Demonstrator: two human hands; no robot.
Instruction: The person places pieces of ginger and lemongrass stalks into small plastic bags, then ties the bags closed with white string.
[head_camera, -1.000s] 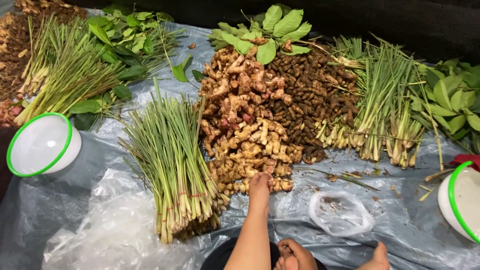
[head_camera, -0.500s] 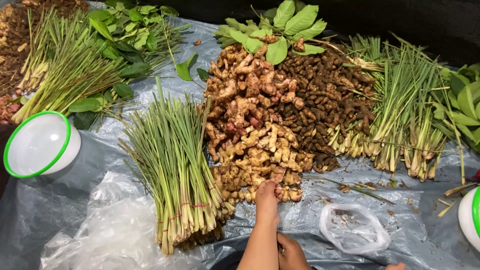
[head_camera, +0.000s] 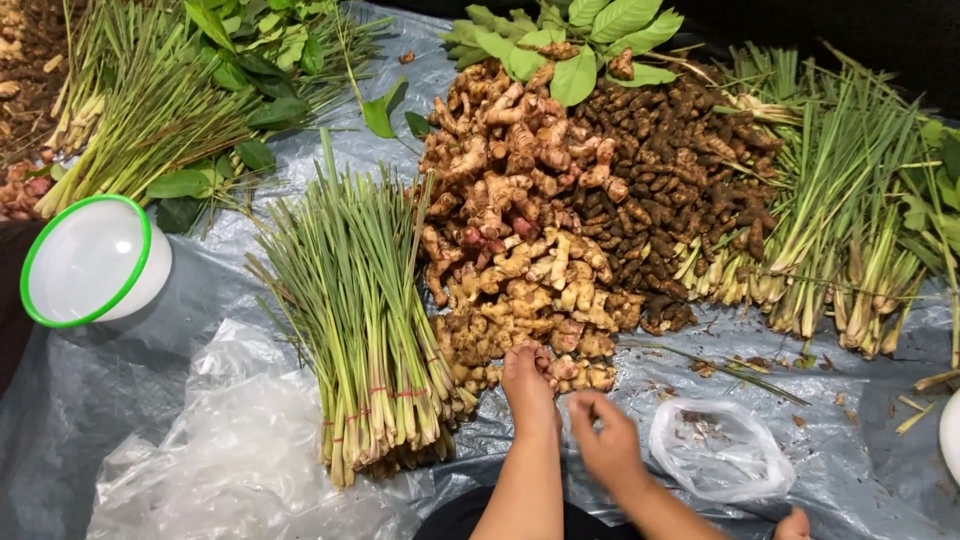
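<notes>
My left hand (head_camera: 525, 385) reaches to the near edge of a heap of pale ginger roots (head_camera: 520, 260), with its fingers curled down over a few pieces there. My right hand (head_camera: 605, 440) hovers just right of it above the grey plastic sheet (head_camera: 200, 330). Its fingers are loosely curled, and whether they hold anything is hidden. A small clear plastic bag (head_camera: 722, 450) lies open to the right of my right hand.
Bundled lemongrass (head_camera: 365, 320) lies left of the ginger, with dark brown roots (head_camera: 680, 170) and more lemongrass (head_camera: 840, 220) to the right. Green leaves (head_camera: 570, 45) sit behind. A white green-rimmed bowl (head_camera: 90, 262) stands at left and crumpled clear plastic (head_camera: 230, 450) lies in front.
My right hand has come up from near my body to beside the left hand. My left hand stays at the ginger heap's near edge.
</notes>
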